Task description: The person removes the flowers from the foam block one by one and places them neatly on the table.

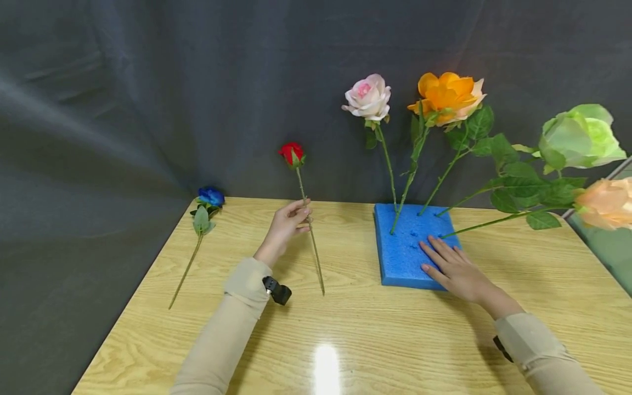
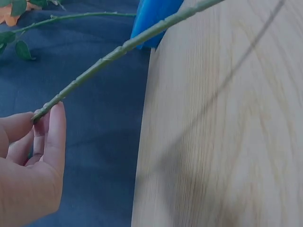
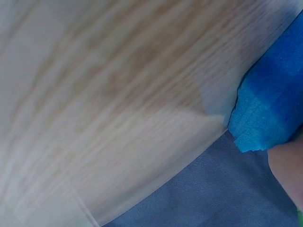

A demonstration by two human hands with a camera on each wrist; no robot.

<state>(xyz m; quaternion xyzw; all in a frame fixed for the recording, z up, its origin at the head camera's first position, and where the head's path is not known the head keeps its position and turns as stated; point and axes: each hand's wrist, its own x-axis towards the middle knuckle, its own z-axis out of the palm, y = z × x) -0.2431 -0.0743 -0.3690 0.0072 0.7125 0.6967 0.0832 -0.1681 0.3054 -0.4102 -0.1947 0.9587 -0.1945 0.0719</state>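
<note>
My left hand (image 1: 288,222) pinches the stem of a red rose (image 1: 292,154) between thumb and fingers, holding it above the table with the bloom up and the stem's lower end pointing toward me. In the left wrist view the green stem (image 2: 113,54) runs out from the fingertips. My right hand (image 1: 456,269) lies with fingers spread on the front right of a blue foam block (image 1: 402,266). Several flowers stand in the foam: a pale pink rose (image 1: 367,99), an orange flower (image 1: 444,96), a light green one (image 1: 580,137) and a peach one (image 1: 607,203) leaning right.
A blue rose (image 1: 211,196) with a leafy stem lies at the left of the wooden table (image 1: 296,334). Behind the table hangs a dark cloth (image 1: 237,99). The green and peach blooms reach past the table's right edge.
</note>
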